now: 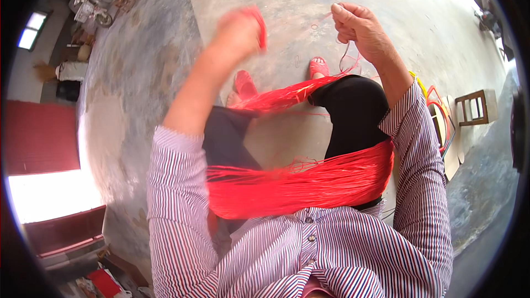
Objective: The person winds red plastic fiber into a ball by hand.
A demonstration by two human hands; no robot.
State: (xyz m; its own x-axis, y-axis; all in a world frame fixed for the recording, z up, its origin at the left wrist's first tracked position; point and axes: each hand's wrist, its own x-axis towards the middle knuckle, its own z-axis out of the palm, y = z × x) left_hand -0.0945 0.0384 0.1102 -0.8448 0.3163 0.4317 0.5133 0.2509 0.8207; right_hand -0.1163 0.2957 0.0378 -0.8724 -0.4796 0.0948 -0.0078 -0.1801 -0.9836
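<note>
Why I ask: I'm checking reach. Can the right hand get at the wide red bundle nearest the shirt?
Probably yes: the right hand seems to pinch a strand, but the space above the red bundle looks open.

- A thick skein of red string lies across your thighs in a broad, shiny band, strands mostly side by side, a few straying along its far edge.
- Farther out, a narrower red band spans your knees.
- A blurred red bundle shows at your left hand.
- A thin reddish strand curls loosely below your right hand.
</note>
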